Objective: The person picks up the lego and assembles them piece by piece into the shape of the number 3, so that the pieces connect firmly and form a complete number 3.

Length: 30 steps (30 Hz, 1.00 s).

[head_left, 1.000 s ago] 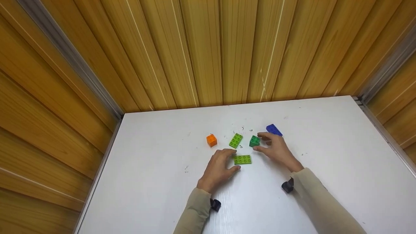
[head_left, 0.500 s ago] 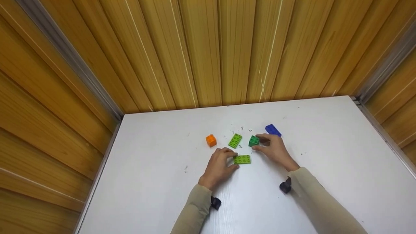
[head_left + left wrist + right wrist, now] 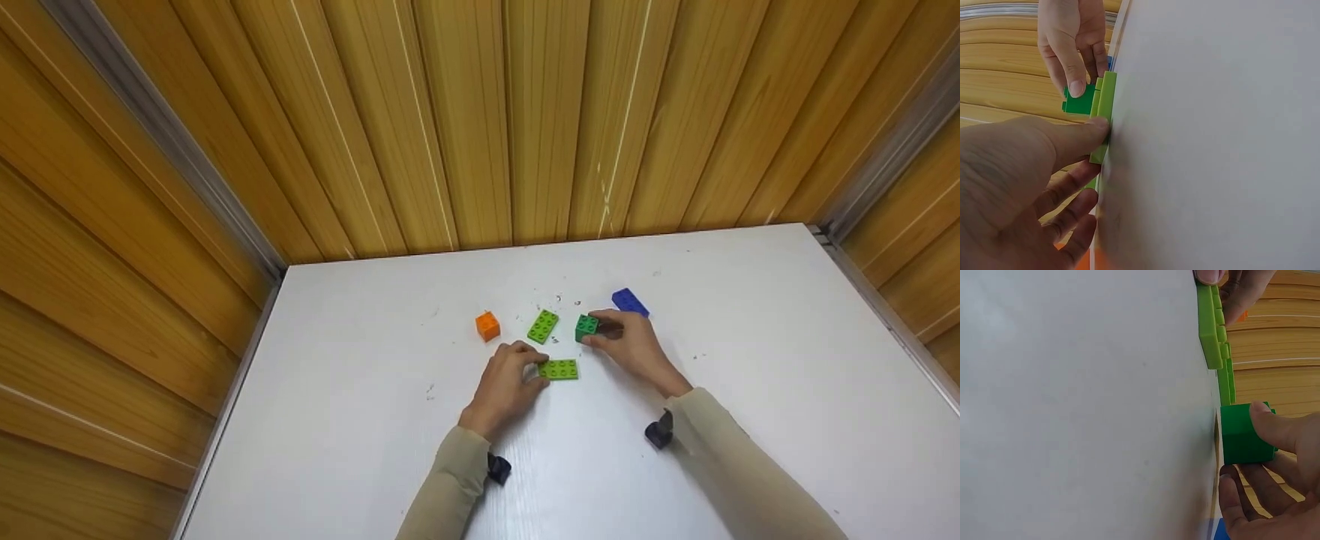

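Observation:
My left hand (image 3: 504, 386) pinches the left end of a flat lime green building brick (image 3: 560, 369) between thumb and fingers. In the left wrist view the thumb lies along the side of this lime brick (image 3: 1104, 107), low at the table. My right hand (image 3: 637, 346) grips a dark green square brick (image 3: 586, 327), studs up, with the thumb on its near side. The right wrist view shows the thumb against the dark green brick (image 3: 1244, 433) and fingers behind it. Between the hands, farther back, lies a second lime brick (image 3: 543, 326).
An orange brick (image 3: 487, 326) stands on the white table (image 3: 337, 420) to the left. A blue brick (image 3: 630, 301) lies just beyond the right hand. Yellow wood-patterned panels (image 3: 480, 127) rise behind the table and at both sides.
The left thumb and fingers have come in onto the near lime brick's end. My right fingers have closed around the dark green brick. The other bricks have stayed in place.

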Tool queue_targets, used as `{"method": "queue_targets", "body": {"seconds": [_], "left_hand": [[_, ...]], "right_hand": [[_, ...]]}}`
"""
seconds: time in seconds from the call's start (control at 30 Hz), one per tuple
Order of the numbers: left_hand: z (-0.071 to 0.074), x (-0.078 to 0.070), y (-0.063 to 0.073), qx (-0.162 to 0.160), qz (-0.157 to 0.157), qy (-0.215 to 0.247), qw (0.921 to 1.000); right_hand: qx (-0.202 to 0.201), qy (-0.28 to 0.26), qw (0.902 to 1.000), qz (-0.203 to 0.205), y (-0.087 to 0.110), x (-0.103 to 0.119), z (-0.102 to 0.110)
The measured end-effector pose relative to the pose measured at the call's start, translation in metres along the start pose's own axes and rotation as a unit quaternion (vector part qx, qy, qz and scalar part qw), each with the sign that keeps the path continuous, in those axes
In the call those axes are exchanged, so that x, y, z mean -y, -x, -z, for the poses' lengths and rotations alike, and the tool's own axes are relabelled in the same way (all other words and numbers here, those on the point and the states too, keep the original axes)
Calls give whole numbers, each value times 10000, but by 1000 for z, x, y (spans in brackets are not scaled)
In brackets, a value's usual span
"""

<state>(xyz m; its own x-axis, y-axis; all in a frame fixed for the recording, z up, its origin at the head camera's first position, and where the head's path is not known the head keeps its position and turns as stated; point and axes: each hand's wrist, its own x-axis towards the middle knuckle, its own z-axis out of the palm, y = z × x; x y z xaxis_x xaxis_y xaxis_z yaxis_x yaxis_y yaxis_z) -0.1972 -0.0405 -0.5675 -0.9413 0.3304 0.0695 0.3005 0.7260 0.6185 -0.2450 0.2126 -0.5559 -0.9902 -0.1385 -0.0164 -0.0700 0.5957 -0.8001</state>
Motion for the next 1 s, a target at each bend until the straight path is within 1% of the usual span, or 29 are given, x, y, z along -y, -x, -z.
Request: {"method": "queue_targets", "body": {"seconds": [0.2,0.4,0.5,0.63,0.77,1.0], "left_hand": [[0,0,1,20,-8,-18,10000],[2,-1,2,24,-18,48,10000],[2,-1,3,2,-16,68,10000],[2,-2,4,28,62,67,10000],[2,-2,3,103,204,143,9996],[4,-1,5,207,450,566,9972]], "right_hand": [[54,-131,9999,57,2,1,1],[6,-166,9998,129,5,6,3],[-28,-214,9995,237,8,9,3],[-34,-267,9991,317,11,10,2],[-22,-291,9991,306,14,12,3],[110,-329,9984,456,21,14,0]]}}
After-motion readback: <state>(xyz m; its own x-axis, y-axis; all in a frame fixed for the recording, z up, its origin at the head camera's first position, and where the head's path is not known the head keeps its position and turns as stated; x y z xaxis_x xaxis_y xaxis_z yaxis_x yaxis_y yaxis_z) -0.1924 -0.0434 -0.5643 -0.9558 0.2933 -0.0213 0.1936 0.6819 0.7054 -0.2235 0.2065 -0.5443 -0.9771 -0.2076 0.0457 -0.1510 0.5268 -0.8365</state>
